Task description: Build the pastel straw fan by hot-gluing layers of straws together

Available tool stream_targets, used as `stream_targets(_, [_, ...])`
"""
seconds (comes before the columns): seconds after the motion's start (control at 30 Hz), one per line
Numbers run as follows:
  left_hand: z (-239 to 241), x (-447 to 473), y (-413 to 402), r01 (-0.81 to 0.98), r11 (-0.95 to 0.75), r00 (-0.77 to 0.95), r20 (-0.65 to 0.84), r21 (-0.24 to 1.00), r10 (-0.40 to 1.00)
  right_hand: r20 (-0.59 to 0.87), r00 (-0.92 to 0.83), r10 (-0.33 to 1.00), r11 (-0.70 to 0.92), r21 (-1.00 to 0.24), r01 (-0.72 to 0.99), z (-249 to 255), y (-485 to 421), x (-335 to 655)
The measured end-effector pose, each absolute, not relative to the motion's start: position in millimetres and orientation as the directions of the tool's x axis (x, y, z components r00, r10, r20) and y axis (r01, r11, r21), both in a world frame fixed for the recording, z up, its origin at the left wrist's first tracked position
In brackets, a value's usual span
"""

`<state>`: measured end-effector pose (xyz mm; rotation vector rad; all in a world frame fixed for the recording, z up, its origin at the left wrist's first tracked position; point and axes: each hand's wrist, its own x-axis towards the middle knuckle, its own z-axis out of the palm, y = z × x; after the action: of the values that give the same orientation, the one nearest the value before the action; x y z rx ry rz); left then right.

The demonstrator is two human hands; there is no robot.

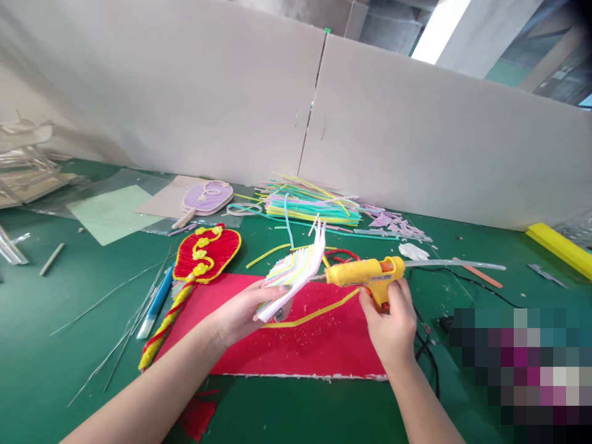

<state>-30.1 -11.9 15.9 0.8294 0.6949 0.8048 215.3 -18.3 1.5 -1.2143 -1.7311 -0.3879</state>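
My left hand (240, 308) is closed on a flat piece of striped pipe cleaners (296, 271) in white, yellow, pink and blue, held tilted above a red sheet (333, 348). In my right hand (391, 320) is a yellow hot glue gun (356, 271), its nozzle pointing left and at the piece's edge; whether it touches, I cannot tell. A clear glue stick (457, 264) sticks out of the gun's back. Below both hands a yellow pipe cleaner (319, 314) lies bent across the red sheet. My left fingers are partly hidden behind the piece.
A red and yellow fan (208, 250) lies left of the sheet, by a blue-handled brush (157, 302) and thin wires. Behind are a purple fan (208, 196) and a pile of pipe cleaners (309, 203). A black cable (432, 357) runs at right. A pale partition (185, 92) stands behind.
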Motion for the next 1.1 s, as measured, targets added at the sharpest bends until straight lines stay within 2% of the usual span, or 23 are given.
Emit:
stream_targets(0.5, [9.5,-33.1,-12.0,-0.342,0.472,0.525,-0.252,0.813,0.813,0.834,-0.001,0.552,0.422,-0.279,0.863,1.7,-16.9,217.7])
stream_targets(0.7, [9.4,-32.7,-12.3,-0.355,0.462,0.529,-0.233,0.813,0.816,0.851,-0.026,0.524,0.434,-0.240,0.868,1.8,-17.5,216.3])
stream_targets(1.1, [6.1,-33.2,-11.6,-0.350,0.443,0.538,-0.209,0.825,0.816,0.843,-0.041,0.536,0.470,-0.257,0.844,3.4,-21.5,209.8])
